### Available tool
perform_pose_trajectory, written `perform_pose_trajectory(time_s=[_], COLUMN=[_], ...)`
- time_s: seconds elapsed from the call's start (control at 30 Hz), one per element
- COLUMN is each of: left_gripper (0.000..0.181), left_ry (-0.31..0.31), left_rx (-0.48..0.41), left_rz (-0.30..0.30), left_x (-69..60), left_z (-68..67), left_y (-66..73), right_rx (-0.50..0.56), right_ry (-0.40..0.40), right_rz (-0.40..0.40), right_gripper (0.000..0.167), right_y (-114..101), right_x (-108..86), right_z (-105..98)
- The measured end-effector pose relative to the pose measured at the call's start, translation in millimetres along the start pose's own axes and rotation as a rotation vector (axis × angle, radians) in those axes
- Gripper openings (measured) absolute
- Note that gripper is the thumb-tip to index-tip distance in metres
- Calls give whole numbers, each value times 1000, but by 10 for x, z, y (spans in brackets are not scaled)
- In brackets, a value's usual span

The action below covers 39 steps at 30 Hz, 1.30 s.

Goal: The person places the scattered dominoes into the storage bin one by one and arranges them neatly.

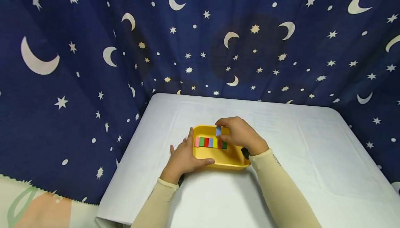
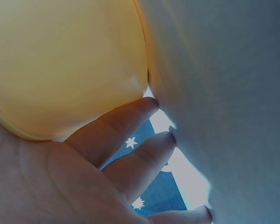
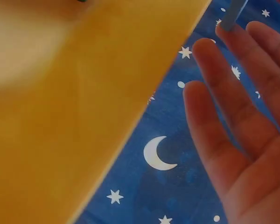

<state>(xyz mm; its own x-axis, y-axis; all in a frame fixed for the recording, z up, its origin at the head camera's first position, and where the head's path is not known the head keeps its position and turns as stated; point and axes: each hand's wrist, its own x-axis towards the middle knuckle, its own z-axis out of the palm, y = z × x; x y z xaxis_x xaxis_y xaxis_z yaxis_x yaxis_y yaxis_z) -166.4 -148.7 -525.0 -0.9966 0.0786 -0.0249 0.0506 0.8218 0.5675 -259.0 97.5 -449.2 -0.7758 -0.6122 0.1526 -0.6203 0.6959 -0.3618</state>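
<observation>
My right hand (image 1: 240,132) pinches a small blue block (image 1: 218,131) between thumb and fingers, above the back part of a yellow tray (image 1: 229,156). In the right wrist view this block (image 3: 234,15) shows as a thin edge by the fingertips. Just below it in the tray runs a row of coloured blocks (image 1: 210,143), side by side: pink, green, red, blue, yellow, brownish red and dark green. At the tray's left front corner, my left hand (image 1: 182,156) rests with spread fingers, its thumb over the front rim. Its straight fingers (image 2: 140,165) reach under the tray's side in the left wrist view.
A white cloth (image 1: 300,144) covers the table under the tray. Behind and to the sides hangs a dark blue curtain (image 1: 206,40) with moons and stars. Pale patterned fabric (image 1: 47,207) shows at the lower left.
</observation>
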Motion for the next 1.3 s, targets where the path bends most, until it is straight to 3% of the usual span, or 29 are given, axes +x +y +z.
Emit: perform_pose_trajectory(time_s=[0.3,0.5,0.8,1.03,1.3], left_gripper=[152,150,153,154,154], left_ry=[2,12,1,-1,5], left_rx=[9,7,25,18,11], left_rz=[4,16,13,15,13], left_x=[16,20,9,6,6], left_z=[-12,1,-10,-4,0], left_y=[-7,-6,-14,-8,-11], right_rx=[11,20,-67,-154,-204], right_ry=[-15,-44,-162,-171,-157], right_rz=[9,-8,100,231,295], right_gripper=[39,49,56,58,57], right_y=[-29,-50,-40,15,55], right_x=[28,7,-33,-71,-108], right_z=[117,187,240,174,159])
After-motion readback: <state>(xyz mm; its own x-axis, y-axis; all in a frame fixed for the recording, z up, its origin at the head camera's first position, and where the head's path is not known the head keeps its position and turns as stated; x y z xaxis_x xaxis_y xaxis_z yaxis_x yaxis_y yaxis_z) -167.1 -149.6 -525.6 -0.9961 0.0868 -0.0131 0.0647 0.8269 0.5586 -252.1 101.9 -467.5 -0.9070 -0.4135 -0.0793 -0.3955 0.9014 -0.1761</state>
